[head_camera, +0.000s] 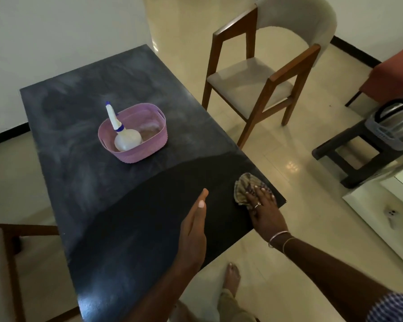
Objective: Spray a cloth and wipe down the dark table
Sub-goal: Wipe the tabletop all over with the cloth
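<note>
The dark table [116, 224] fills the middle of the head view; its near part looks deep black, its far part dusty grey. My right hand [264, 210] presses a crumpled brownish cloth [244, 185] flat onto the table's near right corner, fingers spread over it. My left hand [194, 225] hovers edge-on over the near part of the table, fingers straight, holding nothing. A white spray bottle [123, 135] with a blue-tipped nozzle lies tilted in a pink basket [147, 149] at the table's centre.
A wooden chair [261, 77] with a pale seat stands at the table's right side. Another chair [0, 263] shows at the lower left. A dark stool [349, 156] carries a grey basket [391, 135] at right. My foot [232, 278] is on the tiled floor.
</note>
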